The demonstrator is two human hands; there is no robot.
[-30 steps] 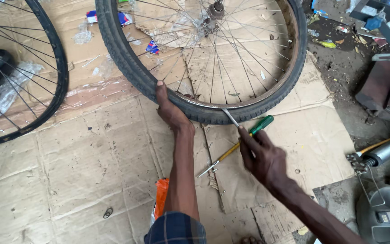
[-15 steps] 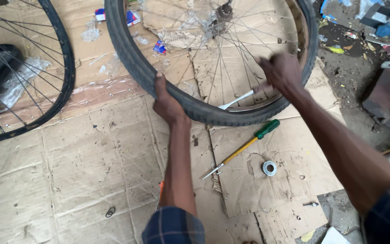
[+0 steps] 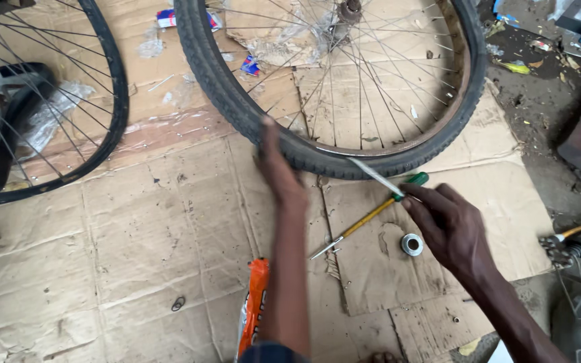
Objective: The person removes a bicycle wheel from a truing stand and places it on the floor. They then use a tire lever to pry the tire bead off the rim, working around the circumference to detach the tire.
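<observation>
The left hand (image 3: pixel 278 171) presses flat against the black rubber bicycle tyre (image 3: pixel 237 107) at its near edge, while the right hand (image 3: pixel 448 225) pinches a green-handled screwdriver (image 3: pixel 371 215) on bare brown cardboard (image 3: pixel 136 269).

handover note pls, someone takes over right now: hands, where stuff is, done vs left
Left hand: flat against the tyre of the near wheel, holding nothing.
Right hand: fingers on the green handle of the screwdriver, which lies on the cardboard.
A metal lever sticks out from between tyre and rim at the bottom of the wheel.
Small metal ring lies beside the right hand. Orange packet by the left forearm. Second wheel lies at left.
Done: lever wedged in. Left: tyre sits on the rim nearly all round.
</observation>
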